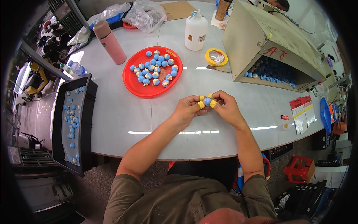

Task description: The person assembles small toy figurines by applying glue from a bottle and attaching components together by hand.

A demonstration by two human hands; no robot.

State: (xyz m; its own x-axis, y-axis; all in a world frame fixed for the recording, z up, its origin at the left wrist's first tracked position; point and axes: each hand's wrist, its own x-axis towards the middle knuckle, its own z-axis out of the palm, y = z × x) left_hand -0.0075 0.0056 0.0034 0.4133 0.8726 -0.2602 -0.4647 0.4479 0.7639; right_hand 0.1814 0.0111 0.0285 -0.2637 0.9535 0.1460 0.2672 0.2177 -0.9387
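Both hands meet over the middle of the grey table, with yellow tape wrapped round thumbs and forefingers. Between their fingertips is a small blue ball-shaped piece [207, 101]. My left hand [187, 109] pinches it from the left, and my right hand [228, 107] pinches it from the right. Beyond them and to the left sits a round red plate [130, 86] of similar blue balls [145, 81], many with cream-coloured parts. A black tray [88, 127] at the table's left end holds more of these pieces.
A pink flask [110, 43], a white bottle [196, 31] and a yellow tape roll [211, 57] stand at the back. A beige metal box [257, 37], open in front, holds many blue pieces. Red-and-white cards [302, 110] lie right. A red stool [296, 170] is on the floor.
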